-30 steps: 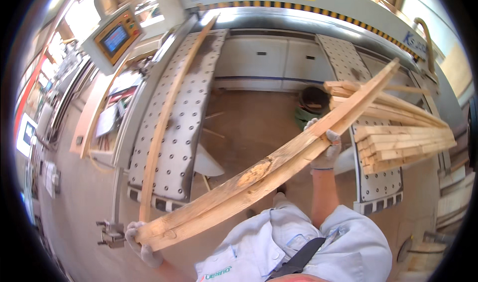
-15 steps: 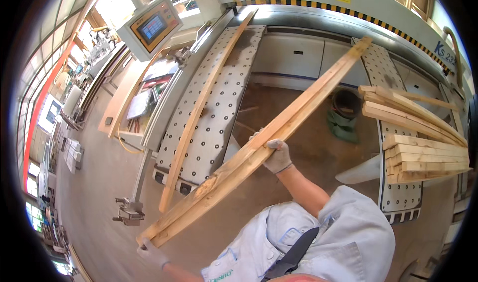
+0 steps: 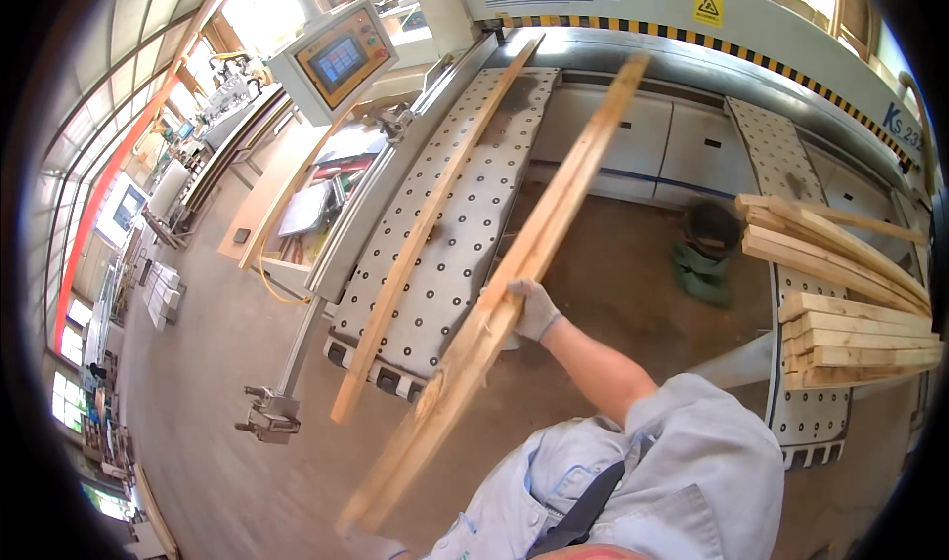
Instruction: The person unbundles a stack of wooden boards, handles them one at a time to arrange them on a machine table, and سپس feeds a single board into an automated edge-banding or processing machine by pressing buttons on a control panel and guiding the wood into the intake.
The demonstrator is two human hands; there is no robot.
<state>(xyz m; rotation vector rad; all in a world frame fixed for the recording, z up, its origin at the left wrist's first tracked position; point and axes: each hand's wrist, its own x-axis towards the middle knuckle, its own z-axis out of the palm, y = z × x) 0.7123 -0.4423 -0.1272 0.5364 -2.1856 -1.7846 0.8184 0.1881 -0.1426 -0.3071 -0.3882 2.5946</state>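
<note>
Two long pale timber pieces (image 3: pixel 559 219), side by side, run diagonally up from the bottom middle toward the machine. My gloved right hand (image 3: pixel 529 308) is closed around their middle. My left hand (image 3: pixel 371 542), blurred and partly cut off, is at their lower end, apparently holding them. Left of them, a single long board (image 3: pixel 420 224) lies along the left perforated table (image 3: pixel 460 263), its lower end jutting past the table's near edge.
Stacked timbers (image 3: pixel 850 338) lie across the right perforated table (image 3: pixel 811 417). A green-and-black bucket-like object (image 3: pixel 707 258) sits on the floor between the tables. A control panel (image 3: pixel 336 61), a metal fence (image 3: pixel 395 155) with clamp block (image 3: pixel 272 417), and the machine's striped beam (image 3: pixel 692 34) border the work area.
My hands have swung the two timbers from a flatter diagonal to a steeper one, their far end moving left, closer in line with the board on the left table.
</note>
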